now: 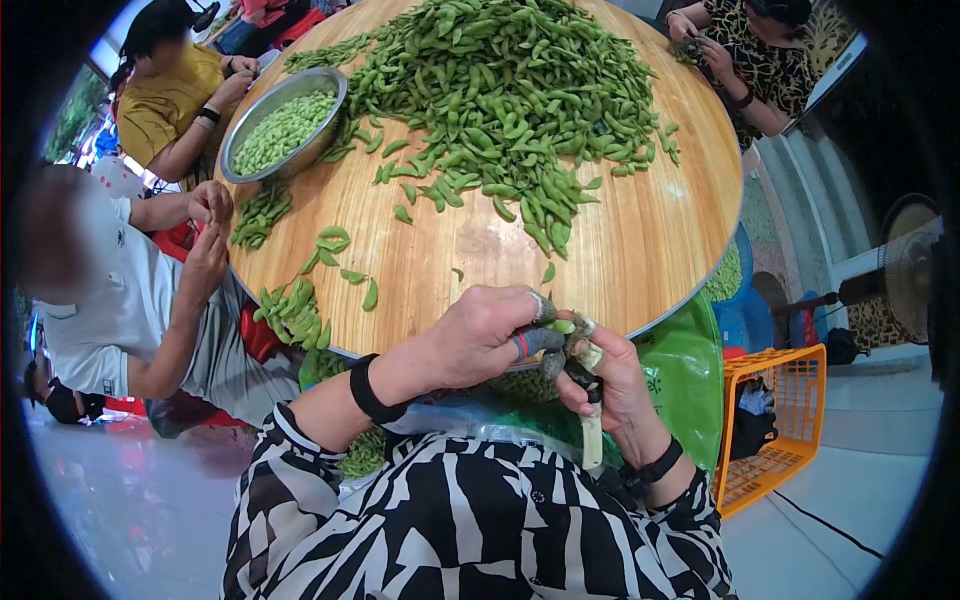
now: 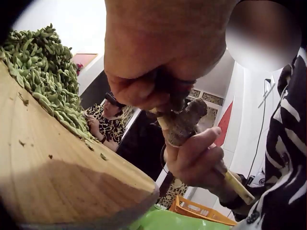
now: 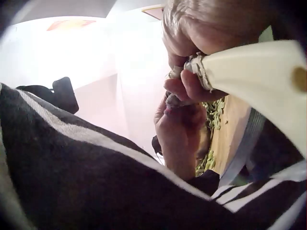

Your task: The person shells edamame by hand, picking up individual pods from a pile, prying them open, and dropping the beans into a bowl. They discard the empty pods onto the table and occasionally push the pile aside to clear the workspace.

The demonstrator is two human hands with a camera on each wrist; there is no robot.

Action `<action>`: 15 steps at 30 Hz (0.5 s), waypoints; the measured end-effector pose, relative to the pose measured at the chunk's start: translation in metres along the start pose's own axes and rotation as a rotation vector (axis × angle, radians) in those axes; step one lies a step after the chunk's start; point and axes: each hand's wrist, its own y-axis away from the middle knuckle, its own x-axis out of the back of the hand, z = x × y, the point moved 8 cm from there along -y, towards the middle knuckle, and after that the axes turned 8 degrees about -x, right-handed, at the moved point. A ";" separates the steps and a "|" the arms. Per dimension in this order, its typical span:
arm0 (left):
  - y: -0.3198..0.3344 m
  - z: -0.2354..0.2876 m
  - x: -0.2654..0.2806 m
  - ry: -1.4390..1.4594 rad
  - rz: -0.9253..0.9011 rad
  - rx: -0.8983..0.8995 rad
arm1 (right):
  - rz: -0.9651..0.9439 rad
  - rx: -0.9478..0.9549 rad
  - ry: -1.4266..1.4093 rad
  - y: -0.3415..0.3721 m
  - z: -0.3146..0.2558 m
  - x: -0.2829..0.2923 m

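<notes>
In the head view my left hand (image 1: 475,335) and right hand (image 1: 618,378) meet just off the near table edge. Grey coverings wrap several fingertips. My left fingers pinch a green edamame pod (image 1: 562,326), of which only a small bright piece shows between the fingertips. The right hand grips a tool with a cream handle (image 1: 592,440); its working end is hidden among the fingers. The right wrist view has this handle (image 3: 254,67) close up, with wrapping around its narrow end. In the left wrist view, the covered right thumb (image 2: 184,127) touches the left fingers.
A big heap of edamame pods (image 1: 510,90) covers the far part of the round wooden table (image 1: 420,260). A metal bowl (image 1: 335,130) of shelled beans stands at left, near loose pods (image 1: 295,312). An orange crate (image 1: 770,465) is at right. People sit around the table.
</notes>
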 end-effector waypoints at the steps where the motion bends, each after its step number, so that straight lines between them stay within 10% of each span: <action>1: 0.000 -0.002 0.000 0.057 0.013 0.039 | 0.003 0.016 0.027 0.001 -0.001 0.001; 5: 0.004 -0.015 -0.006 0.299 0.051 0.228 | 0.126 0.082 0.261 0.008 -0.013 -0.002; 7: 0.020 -0.033 -0.029 0.767 0.022 0.711 | 0.173 0.102 0.348 0.009 -0.021 0.002; 15: 0.035 -0.035 -0.060 1.266 0.147 0.977 | 0.269 0.245 0.739 0.000 -0.043 -0.008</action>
